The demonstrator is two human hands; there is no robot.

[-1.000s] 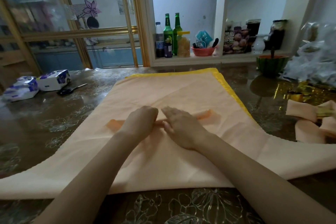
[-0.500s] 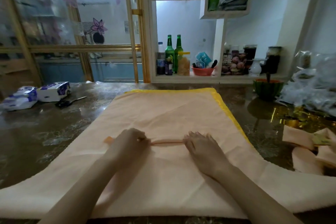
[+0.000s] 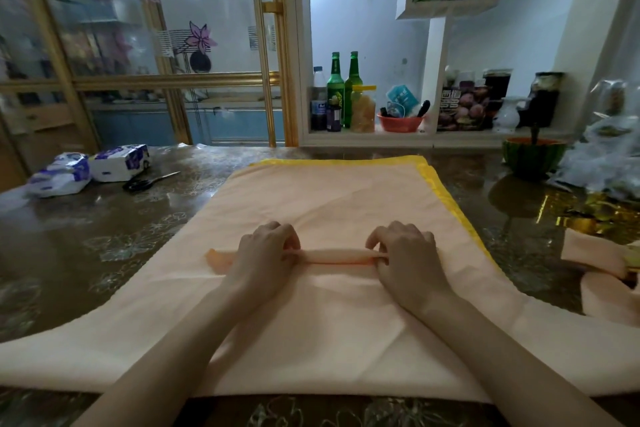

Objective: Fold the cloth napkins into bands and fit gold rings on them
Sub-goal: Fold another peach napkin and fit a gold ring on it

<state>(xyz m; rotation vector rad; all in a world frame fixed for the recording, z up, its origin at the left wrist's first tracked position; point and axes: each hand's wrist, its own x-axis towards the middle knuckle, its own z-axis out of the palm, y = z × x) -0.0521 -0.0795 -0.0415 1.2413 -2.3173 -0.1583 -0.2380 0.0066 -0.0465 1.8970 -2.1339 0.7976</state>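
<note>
A second ago the two hands lay side by side on the middle of the napkin (image 3: 335,256). They have since slid outward along it and now sit well apart. The left hand (image 3: 266,253) and the right hand (image 3: 406,255) each have their fingers curled over the napkin and grip it, with a bare stretch of it showing between them. The napkin is now a narrow, tight band, lying crosswise on the big peach cloth (image 3: 346,198) spread over the middle of the table (image 3: 86,236). Its left end pokes out past the left hand, while its right end is hidden under the right hand. The outward slide seems to have smoothed and tightened the band along its length, so the folding of this napkin looks about done and a ring would probably come next. No ring is on it yet. At the right edge of the table lie other folded napkins (image 3: 588,258), and behind them some shiny gold pieces (image 3: 585,217); whether those are the rings is too blurred to tell. A pair of scissors (image 3: 149,181) lies toward the far left corner.
</note>
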